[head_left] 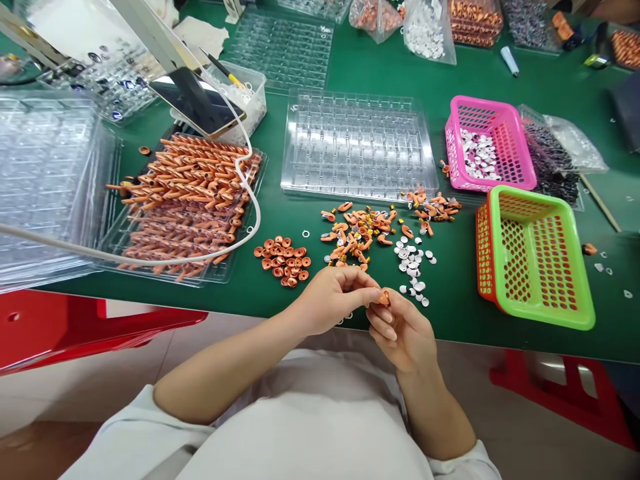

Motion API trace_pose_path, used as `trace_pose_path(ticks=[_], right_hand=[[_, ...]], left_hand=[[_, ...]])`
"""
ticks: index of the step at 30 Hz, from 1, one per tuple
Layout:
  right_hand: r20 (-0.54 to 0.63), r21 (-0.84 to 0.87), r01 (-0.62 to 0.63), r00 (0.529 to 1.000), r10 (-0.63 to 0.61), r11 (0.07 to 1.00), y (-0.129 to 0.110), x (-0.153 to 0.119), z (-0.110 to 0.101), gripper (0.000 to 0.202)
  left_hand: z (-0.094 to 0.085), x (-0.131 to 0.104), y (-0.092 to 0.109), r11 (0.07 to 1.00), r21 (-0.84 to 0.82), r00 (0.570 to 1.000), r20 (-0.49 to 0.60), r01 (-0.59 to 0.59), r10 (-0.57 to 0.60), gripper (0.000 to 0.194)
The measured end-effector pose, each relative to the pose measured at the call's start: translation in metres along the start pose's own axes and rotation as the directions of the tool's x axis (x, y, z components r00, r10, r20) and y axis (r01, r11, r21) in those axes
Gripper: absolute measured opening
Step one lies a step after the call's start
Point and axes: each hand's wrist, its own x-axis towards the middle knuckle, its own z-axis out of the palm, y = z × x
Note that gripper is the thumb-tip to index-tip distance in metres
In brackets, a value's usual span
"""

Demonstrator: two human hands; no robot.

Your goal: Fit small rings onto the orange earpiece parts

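Note:
My left hand point(333, 299) and my right hand point(404, 328) meet at the table's front edge. Both pinch a small copper-orange part point(385, 298) between thumb and fingertips; its exact shape is partly hidden. Just beyond them lies a heap of small orange pieces with yellow and dark bits point(363, 230). Left of that heap are round copper-coloured cups point(283, 260) with a hole in the middle. Small white discs point(413, 267) are scattered to its right. A few white rings point(346, 319) show beside my left wrist.
A clear tray point(357, 143) lies behind the heaps. Trays of orange stick-like parts point(190, 200), a phone point(200, 103) and a white cable point(253, 190) are leftward. A pink basket point(527, 160) with white discs and a green basket point(575, 267) stand rightward. Red stools point(555, 393) flank me.

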Motion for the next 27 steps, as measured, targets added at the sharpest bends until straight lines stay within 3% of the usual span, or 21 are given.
trace_pose_path(ticks=[6,11,14,18,21,27], right_hand=[[0.025,-0.025,0.072,0.997,-0.072,0.997,0.005,-0.001,0.003,0.025],[0.027,-0.091,0.114,0.993,-0.112,0.989,0.007,-0.002,0.001,0.027],[0.004,-0.17,0.127,0.992,-0.128,0.977,0.007,-0.003,0.0,0.028],[-0.006,-0.215,0.172,0.984,-0.177,0.961,0.008,-0.004,-0.001,0.027],[-0.015,-0.245,0.275,0.958,-0.287,0.93,0.01,-0.004,-0.002,0.024],[-0.035,-0.422,0.383,0.899,-0.437,0.822,0.01,-0.004,-0.007,0.021]], left_hand=[[0.001,-0.005,-0.003,0.999,-0.031,1.0,0.003,-0.019,0.019,0.017],[0.002,-0.007,-0.013,0.977,-0.085,0.981,-0.045,-0.193,0.19,0.017],[0.003,-0.008,-0.016,0.968,-0.082,0.971,-0.048,-0.236,0.232,0.018],[0.005,-0.011,-0.014,0.968,-0.189,0.986,-0.002,-0.166,0.169,0.02],[0.008,-0.012,-0.011,0.953,-0.289,0.994,0.034,-0.093,0.107,0.022],[0.009,-0.012,-0.006,0.949,-0.314,0.999,0.053,0.01,0.007,0.023]])
